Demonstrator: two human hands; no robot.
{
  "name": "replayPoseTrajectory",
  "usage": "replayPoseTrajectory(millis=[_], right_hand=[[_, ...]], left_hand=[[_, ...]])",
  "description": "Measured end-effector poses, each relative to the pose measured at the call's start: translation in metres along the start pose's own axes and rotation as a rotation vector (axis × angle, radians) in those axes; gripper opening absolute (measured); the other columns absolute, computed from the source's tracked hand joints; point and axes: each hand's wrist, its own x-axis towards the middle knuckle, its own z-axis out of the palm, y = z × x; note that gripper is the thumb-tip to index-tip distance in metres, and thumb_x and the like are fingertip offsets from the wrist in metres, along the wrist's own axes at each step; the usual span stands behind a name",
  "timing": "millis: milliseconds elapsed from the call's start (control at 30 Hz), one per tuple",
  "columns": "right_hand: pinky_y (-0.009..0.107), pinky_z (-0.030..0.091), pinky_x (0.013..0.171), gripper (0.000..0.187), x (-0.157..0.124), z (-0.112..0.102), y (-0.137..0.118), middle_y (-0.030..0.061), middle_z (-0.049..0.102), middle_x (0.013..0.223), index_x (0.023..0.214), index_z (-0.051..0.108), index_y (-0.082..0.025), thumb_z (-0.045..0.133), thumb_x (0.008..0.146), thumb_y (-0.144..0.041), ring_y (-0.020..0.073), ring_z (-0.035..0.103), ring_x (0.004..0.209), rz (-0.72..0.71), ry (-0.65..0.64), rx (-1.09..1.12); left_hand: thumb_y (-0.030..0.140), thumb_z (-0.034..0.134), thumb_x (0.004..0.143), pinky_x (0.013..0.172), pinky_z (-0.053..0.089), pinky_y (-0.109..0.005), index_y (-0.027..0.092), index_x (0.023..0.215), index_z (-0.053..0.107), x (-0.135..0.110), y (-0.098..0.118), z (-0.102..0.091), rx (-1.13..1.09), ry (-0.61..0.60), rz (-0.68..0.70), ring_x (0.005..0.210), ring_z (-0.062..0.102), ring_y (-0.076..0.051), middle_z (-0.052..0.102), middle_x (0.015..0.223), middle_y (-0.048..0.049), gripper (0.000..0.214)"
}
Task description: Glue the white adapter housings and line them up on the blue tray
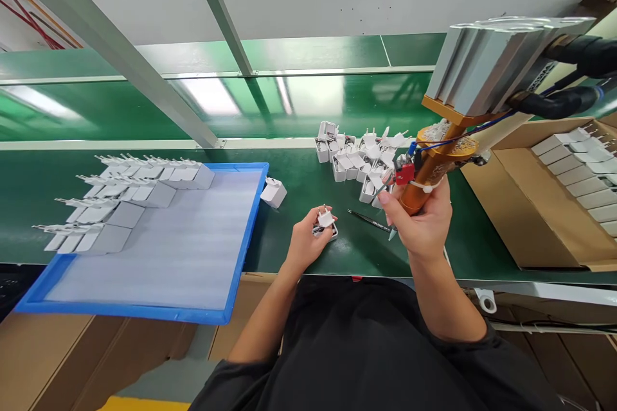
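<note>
My left hand (303, 241) is closed around a white plug adapter (326, 218) just above the green bench, near its front edge. The adapter's pronged cover is tilted up, and my fingers hide part of its case. Wrapped in my right hand (425, 225) is an orange cylindrical tool (420, 187) with a red switch and wires on its side. A silver ribbed block (501, 67) sits at the tool's upper end. Beyond both hands lies a pile of white adapter parts (359, 157). One black pen (368, 221) rests on the bench between the hands.
A blue-rimmed tray (241, 241) at left carries rows of white adapters (128, 196). One adapter (273, 192) stands beside its right rim. At right, an open cardboard box (525, 205) holds more adapters. Black hoses (554, 99) lead off right; a slanting metal post (144, 70) crosses the left.
</note>
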Motion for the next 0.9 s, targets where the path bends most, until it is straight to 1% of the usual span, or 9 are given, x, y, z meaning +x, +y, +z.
replayPoseTrajectory(millis=[100, 200, 267, 367, 500, 667, 733, 833, 900], right_hand=[[0.027, 0.043, 0.049, 0.038, 0.000, -0.002, 0.000, -0.0109, 0.049, 0.058, 0.105, 0.047, -0.025, 0.077, 0.082, -0.033, 0.0099, 0.045, 0.046, 0.015, -0.002, -0.014], [0.028, 0.043, 0.049, 0.040, 0.001, -0.004, 0.000, -0.0103, 0.048, 0.060, 0.110, 0.048, -0.026, 0.076, 0.082, -0.031, 0.0101, 0.044, 0.047, 0.023, -0.011, -0.011], [0.028, 0.042, 0.048, 0.041, 0.001, -0.005, 0.000, -0.0096, 0.048, 0.062, 0.112, 0.048, -0.027, 0.076, 0.083, -0.030, 0.0099, 0.044, 0.047, 0.015, -0.007, -0.007], [0.028, 0.041, 0.047, 0.038, 0.002, -0.010, 0.003, -0.0076, 0.049, 0.066, 0.112, 0.049, -0.028, 0.075, 0.084, -0.031, 0.0098, 0.043, 0.048, 0.001, -0.004, -0.015], [0.032, 0.048, 0.053, 0.040, 0.003, -0.020, 0.008, -0.0028, 0.055, 0.074, 0.114, 0.050, -0.027, 0.074, 0.085, -0.041, 0.0138, 0.053, 0.055, -0.021, 0.027, -0.107], [0.042, 0.056, 0.072, 0.057, 0.003, -0.039, 0.016, 0.0011, 0.061, 0.076, 0.128, 0.050, -0.021, 0.075, 0.083, -0.046, 0.0208, 0.062, 0.066, -0.049, 0.138, -0.451], [0.046, 0.056, 0.078, 0.064, 0.000, -0.050, 0.022, 0.0049, 0.065, 0.085, 0.138, 0.048, -0.018, 0.073, 0.085, -0.045, 0.0223, 0.065, 0.069, -0.070, 0.165, -0.583], [0.050, 0.055, 0.085, 0.077, -0.013, -0.065, 0.033, 0.0161, 0.061, 0.120, 0.152, 0.040, -0.020, 0.072, 0.085, -0.039, 0.0307, 0.067, 0.095, -0.229, 0.238, -0.736], [0.053, 0.052, 0.091, 0.076, -0.027, -0.071, 0.042, 0.0193, 0.055, 0.133, 0.151, 0.045, -0.020, 0.075, 0.082, -0.032, 0.0379, 0.059, 0.117, -0.392, 0.332, -0.836]], left_hand=[[0.031, 0.058, 0.085, 0.090, 0.056, -0.031, 0.015, 0.129, 0.059, -0.001, -0.001, -0.006, -0.035, -0.041, -0.007, 0.095, 0.073, -0.019, 0.077, 0.107, -0.0094, 0.046], [0.035, 0.067, 0.084, 0.086, 0.057, -0.030, 0.017, 0.156, 0.032, -0.004, -0.002, -0.011, -0.095, -0.121, -0.026, 0.095, 0.072, -0.018, 0.074, 0.122, -0.0125, 0.082], [0.034, 0.073, 0.081, 0.088, 0.057, -0.030, 0.020, 0.161, 0.015, -0.007, -0.004, -0.012, -0.124, -0.151, -0.021, 0.097, 0.071, -0.018, 0.070, 0.130, -0.0143, 0.100], [0.034, 0.075, 0.081, 0.091, 0.056, -0.031, 0.022, 0.162, 0.008, -0.012, -0.008, -0.011, -0.149, -0.150, -0.021, 0.100, 0.070, -0.018, 0.067, 0.134, -0.0156, 0.106], [0.034, 0.077, 0.079, 0.097, 0.055, -0.033, 0.023, 0.162, 0.009, -0.016, -0.012, -0.007, -0.100, -0.124, -0.059, 0.104, 0.072, -0.019, 0.068, 0.133, -0.0129, 0.108], [0.036, 0.077, 0.078, 0.101, 0.054, -0.034, 0.020, 0.152, 0.037, -0.018, -0.003, -0.001, 0.006, 0.008, -0.181, 0.105, 0.074, -0.022, 0.077, 0.115, -0.0074, 0.086], [0.038, 0.078, 0.077, 0.100, 0.054, -0.034, 0.019, 0.148, 0.044, -0.019, 0.004, -0.001, -0.023, 0.020, -0.211, 0.104, 0.074, -0.023, 0.078, 0.112, -0.0065, 0.081], [0.038, 0.078, 0.076, 0.096, 0.056, -0.032, 0.019, 0.147, 0.047, -0.021, 0.017, -0.002, -0.135, -0.032, -0.246, 0.100, 0.075, -0.022, 0.079, 0.108, -0.0050, 0.080], [0.038, 0.079, 0.076, 0.091, 0.058, -0.031, 0.018, 0.147, 0.048, -0.022, 0.025, -0.002, -0.187, -0.079, -0.274, 0.098, 0.075, -0.023, 0.079, 0.106, -0.0047, 0.080]])
